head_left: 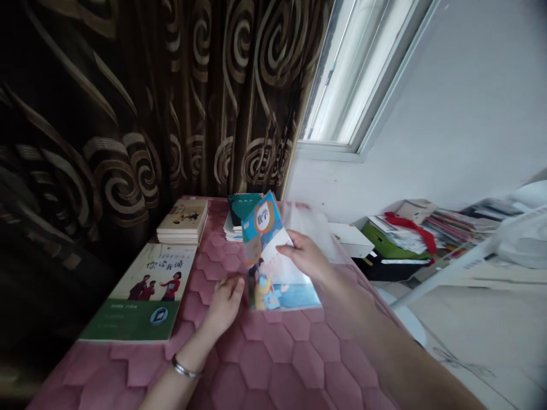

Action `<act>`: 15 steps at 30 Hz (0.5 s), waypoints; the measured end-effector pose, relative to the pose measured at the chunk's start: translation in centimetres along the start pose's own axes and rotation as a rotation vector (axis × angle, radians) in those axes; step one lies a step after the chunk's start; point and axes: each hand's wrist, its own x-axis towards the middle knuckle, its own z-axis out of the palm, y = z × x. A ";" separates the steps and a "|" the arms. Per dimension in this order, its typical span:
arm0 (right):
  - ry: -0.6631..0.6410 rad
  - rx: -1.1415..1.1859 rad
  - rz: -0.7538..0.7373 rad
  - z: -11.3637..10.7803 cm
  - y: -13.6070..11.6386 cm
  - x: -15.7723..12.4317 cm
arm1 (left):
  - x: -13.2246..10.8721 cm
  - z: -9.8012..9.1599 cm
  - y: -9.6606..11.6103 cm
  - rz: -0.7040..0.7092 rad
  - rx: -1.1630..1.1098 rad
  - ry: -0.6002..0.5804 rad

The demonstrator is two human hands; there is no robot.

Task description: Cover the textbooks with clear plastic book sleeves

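Well, from the head view, the right hand (pixel 306 257) is closed on a blue book (pixel 271 270), thumb over its cover, above the pink tabletop (pixel 273 359). The left hand (pixel 225 300) curls loosely at the book's left edge; I can't tell whether it grips. Beyond, a black box (pixel 388 273) bears papers (pixel 405 242), inside or on top unclear, beside a white box (pixel 350 236).

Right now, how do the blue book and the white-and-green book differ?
The blue book is gripped by the right hand; the white-and-green book lies flat on the pink cover, no hand on it.
The blue book has an orange-edged title bubble; the white-and-green book has dark title characters on white, above a green band.
Both covers show illustrated people.
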 end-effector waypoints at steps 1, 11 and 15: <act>0.020 -0.204 -0.057 -0.7 -1.5 -0.3 | 0.8 -0.6 0.7 -0.011 -0.237 -0.074; -0.117 -1.225 -0.705 4.2 5.5 -7.9 | 7.0 -3.3 -0.5 -0.298 -0.656 -0.161; -0.201 -1.227 -0.790 5.5 10.7 -9.6 | 6.7 -3.0 -3.5 -0.374 -0.514 -0.158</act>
